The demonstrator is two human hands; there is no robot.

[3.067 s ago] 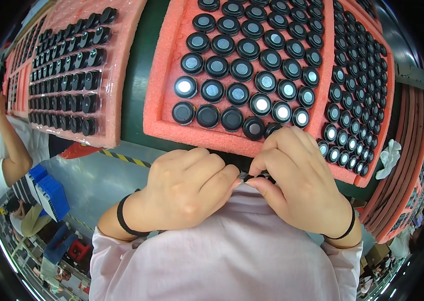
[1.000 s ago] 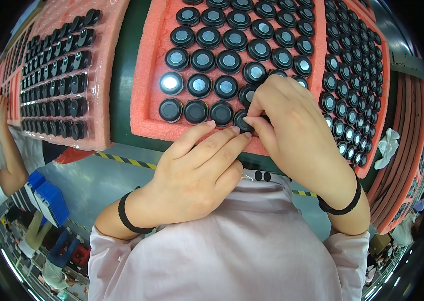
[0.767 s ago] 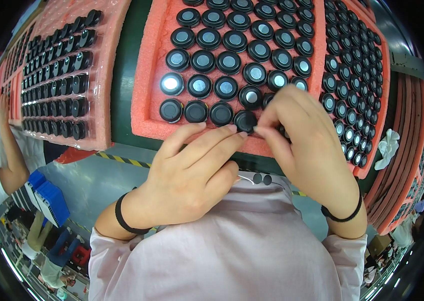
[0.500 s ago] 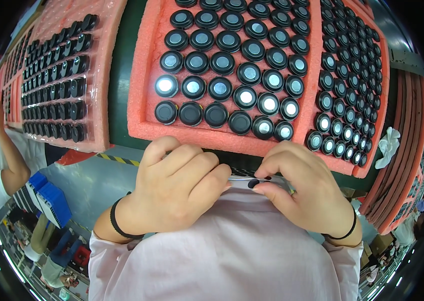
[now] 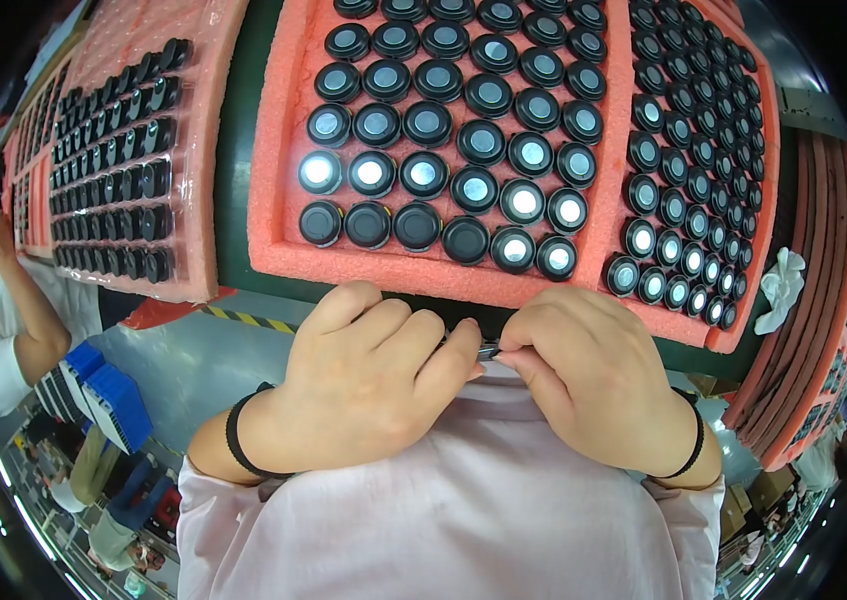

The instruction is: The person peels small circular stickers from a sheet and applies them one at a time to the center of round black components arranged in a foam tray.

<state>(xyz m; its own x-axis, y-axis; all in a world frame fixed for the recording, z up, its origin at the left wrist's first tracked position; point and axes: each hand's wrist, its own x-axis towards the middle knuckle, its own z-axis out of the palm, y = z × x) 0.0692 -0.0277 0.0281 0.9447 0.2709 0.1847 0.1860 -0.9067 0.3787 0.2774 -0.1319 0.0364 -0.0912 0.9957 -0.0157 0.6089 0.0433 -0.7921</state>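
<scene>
Close to my body, just off the near edge of a pink foam tray [image 5: 413,275], my two hands almost meet. My left hand [image 5: 368,385] is closed, fingers curled in and the thumb pressed toward a small shiny dark piece [image 5: 488,350]. My right hand [image 5: 598,390] pinches the same piece from the other side with thumb and forefinger. Most of that piece is hidden by the fingers, so its kind cannot be made out. Beyond them, rows of round black parts [image 5: 426,123] fill the tray. Most have silver discs on top; several in the nearest row show plain black tops.
A clear-covered pink tray [image 5: 198,190] of black parts lies on the left, on the dark green surface [image 5: 233,190]. Stacked foam trays [image 5: 793,300] stand at right beside a crumpled white cloth [image 5: 781,285]. At far left is a co-worker's arm [image 5: 33,310], near blue bins [image 5: 113,400].
My hands have drawn closer together, and the piece between them is more covered. The black round end that showed at my right fingertips is now out of sight. The view has shifted slightly.
</scene>
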